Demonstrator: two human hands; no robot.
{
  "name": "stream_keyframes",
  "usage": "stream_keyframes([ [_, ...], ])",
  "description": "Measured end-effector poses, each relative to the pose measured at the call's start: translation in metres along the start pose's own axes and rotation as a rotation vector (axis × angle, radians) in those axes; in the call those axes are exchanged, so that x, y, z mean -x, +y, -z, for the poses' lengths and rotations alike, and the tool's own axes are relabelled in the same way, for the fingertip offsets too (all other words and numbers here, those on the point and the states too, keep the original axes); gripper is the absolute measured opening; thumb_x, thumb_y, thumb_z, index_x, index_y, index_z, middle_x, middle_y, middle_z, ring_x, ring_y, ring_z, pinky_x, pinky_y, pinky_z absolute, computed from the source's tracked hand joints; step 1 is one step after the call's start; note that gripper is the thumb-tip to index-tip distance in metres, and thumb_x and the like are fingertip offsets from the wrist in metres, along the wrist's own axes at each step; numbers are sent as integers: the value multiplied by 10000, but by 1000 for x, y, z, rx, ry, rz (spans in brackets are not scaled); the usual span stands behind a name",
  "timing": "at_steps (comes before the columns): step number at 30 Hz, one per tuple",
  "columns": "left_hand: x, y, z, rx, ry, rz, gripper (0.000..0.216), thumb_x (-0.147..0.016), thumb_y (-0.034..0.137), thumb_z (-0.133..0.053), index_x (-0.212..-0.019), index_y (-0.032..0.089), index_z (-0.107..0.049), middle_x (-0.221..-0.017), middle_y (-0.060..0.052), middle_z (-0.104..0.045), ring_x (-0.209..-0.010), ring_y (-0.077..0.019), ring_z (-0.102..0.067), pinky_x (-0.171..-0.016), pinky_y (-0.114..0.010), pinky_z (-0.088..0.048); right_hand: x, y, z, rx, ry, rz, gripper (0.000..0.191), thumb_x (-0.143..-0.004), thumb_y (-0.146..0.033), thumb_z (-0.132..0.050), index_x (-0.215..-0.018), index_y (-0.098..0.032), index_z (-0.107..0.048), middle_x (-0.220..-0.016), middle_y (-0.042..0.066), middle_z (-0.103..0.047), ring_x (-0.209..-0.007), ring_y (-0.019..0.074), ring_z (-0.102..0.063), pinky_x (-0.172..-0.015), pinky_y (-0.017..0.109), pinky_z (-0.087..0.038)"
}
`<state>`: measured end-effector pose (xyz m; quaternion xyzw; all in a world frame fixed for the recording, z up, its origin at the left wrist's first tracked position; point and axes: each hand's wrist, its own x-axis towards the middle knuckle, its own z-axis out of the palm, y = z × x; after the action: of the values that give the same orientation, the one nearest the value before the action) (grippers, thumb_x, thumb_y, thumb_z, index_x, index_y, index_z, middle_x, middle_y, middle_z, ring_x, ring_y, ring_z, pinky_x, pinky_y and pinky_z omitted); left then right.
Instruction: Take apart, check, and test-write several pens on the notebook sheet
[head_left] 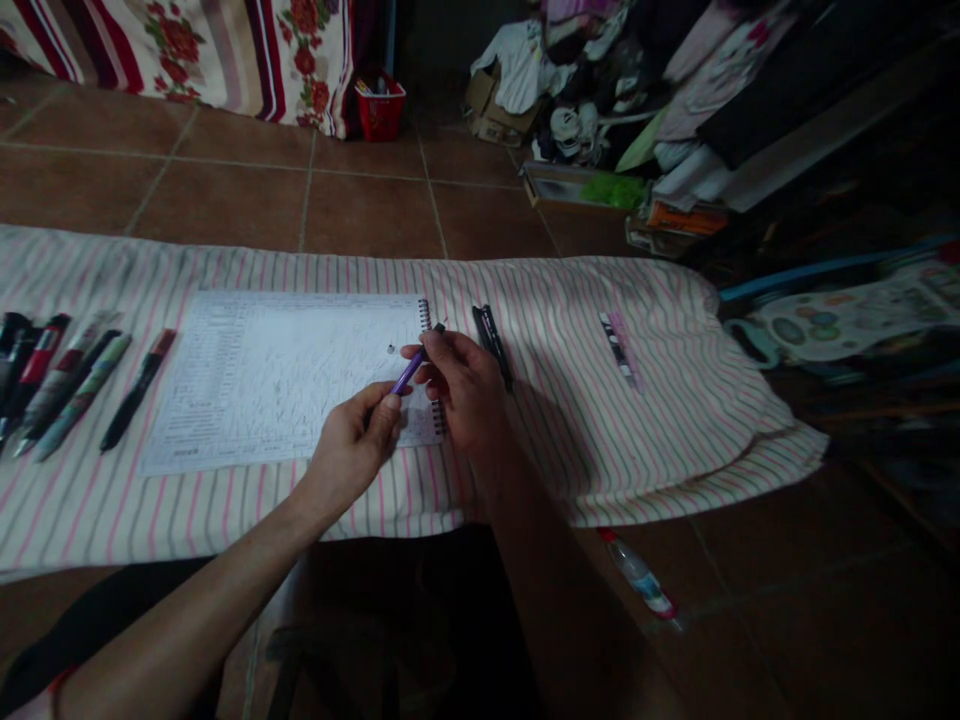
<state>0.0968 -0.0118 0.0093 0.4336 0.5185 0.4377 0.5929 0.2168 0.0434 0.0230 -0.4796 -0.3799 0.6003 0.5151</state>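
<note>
Pens at left edge: a row of pens [73,368] lies side by side on the striped cloth [675,400]; the outermost are cut off by the picture's border and overlap, so I cannot count them surely.
Lone pen: a dark pen with a reddish end [139,390] lies slanted between that row and the notebook.
Notebook: the open page of a spiral notebook [300,370] lies flat, its marks too faint to read; the hands hide part of its lower right area and of its coil binding.
Left hand: the left hand [356,430] pinches the lower barrel of a purple pen [407,373] between thumb and fingers, covering that end.
Purple pen: held aslant above the notebook's right edge, between both hands.
Speck on page: a small dark item [391,349] beside the pen, too small to identify.
Right hand: the right hand [469,385] grips the pen's dark upper end with its fingertips; whether that end is a separate part I cannot tell.
Black pens: dark pens [491,345] lie just beyond the right hand, which hides their near ends partly.
Far right: a pink piece and a black-and-white piece [621,350] lie together, blurred; shadow swallows the clutter beyond [832,320].
</note>
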Motion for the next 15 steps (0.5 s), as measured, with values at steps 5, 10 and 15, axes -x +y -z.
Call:
stream_keyframes([
  [5,1,1,1,-110,134,-59,333,-834,410,-546,-980,125,-636,-580,40,-481,-466,-74,-413,-434,-199,-335,-1,0,-1,37,9,9,277,-728,-451,-662,-752,-175,-655,-849,25,-714,-542,55,-542,-422,176,-353],
  [10,4,2,2,-298,205,-150,282,-835,391,-543,-917,145,-654,-629,7,-537,-528,-100,-459,-469,-215,-357,1,0,-4,37,45,8,272,-722,-432,-673,-718,-161,-652,-796,30,-707,-550,61,-544,-451,184,-380],
  [15,0,5,0,37,65,13,261,-814,410,-567,-839,152,-596,-507,70,-403,-430,-62,-345,-429,-197,-281,0,-3,-1,-56,-15,-1,231,-693,-395,-708,-738,-174,-655,-829,17,-709,-541,53,-509,-401,176,-303],
])
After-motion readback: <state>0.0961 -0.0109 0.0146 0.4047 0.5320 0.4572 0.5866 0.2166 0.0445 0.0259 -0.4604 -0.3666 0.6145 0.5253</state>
